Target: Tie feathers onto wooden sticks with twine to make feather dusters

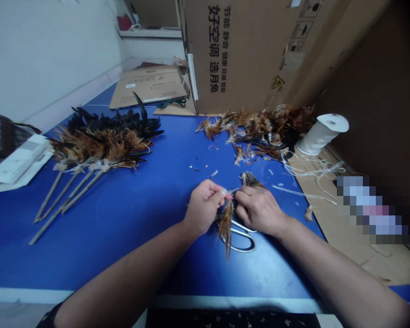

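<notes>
My left hand [203,207] pinches the pale quill end of a small brown feather bunch [226,225], whose plumes hang down toward the table. A thin whitish strand [233,190] runs from there toward my right hand [258,207]. That hand is closed just beside it, fingers curled, apparently gripping the strand; its fingertips are partly hidden. Behind the right hand's knuckles shows a dark grey-brown feather tuft [249,179]. Under both hands lie scissors [244,241], their looped handles toward me and their blades hidden.
Feather bunches on sticks [99,146] lie at left. Loose brown feathers [259,125] spread along a large cardboard box [253,54]. A white ribbon spool [319,136] stands at right, with tangled white string [314,169] near it. Flat cardboard [150,84] lies at the back.
</notes>
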A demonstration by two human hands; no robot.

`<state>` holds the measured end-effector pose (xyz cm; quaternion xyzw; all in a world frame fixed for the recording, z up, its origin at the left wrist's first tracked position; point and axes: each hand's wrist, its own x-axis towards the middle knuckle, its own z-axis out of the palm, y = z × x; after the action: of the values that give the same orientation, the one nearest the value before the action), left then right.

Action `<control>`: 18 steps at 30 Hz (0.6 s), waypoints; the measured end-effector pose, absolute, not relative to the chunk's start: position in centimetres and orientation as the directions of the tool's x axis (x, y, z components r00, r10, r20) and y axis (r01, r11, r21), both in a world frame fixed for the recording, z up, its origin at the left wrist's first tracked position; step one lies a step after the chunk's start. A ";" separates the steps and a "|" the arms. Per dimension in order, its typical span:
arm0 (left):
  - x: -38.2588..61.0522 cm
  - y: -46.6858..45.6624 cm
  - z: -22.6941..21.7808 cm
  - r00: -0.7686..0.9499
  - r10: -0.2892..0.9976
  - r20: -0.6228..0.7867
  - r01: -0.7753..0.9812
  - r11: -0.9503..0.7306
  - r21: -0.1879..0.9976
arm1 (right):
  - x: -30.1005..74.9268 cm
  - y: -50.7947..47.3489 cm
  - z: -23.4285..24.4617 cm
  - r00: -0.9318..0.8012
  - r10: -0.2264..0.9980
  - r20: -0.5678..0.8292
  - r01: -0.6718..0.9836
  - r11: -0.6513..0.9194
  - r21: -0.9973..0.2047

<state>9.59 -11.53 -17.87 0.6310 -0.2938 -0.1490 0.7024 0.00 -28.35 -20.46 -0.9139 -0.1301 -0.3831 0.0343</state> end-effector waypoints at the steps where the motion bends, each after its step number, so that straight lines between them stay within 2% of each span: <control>1: 9.7 -11.5 -17.6 0.780 -0.587 0.216 -0.171 0.132 0.976 | 0.0 -28.4 -20.4 0.675 0.207 0.708 0.283 -0.959 0.011; 8: 9.8 -11.0 -15.8 0.762 -0.630 0.152 -0.213 -0.023 0.977 | -0.8 -29.3 -19.6 0.665 0.169 0.727 0.524 -0.799 -0.294; 13: 9.6 -10.8 -15.8 0.714 -0.671 0.202 -0.312 -0.046 0.949 | -0.9 -29.3 -19.5 0.621 0.143 0.771 0.583 -0.741 -0.332; 18: 9.9 -10.9 -16.6 0.680 -0.704 0.205 -0.340 -0.055 0.939 | -0.9 -29.2 -19.5 0.623 0.152 0.767 0.569 -0.761 -0.311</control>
<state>9.90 -10.91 -16.60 0.7093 -0.3683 -0.1569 0.5802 -0.89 -29.21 -19.49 -0.8581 -0.2100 -0.3798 0.2743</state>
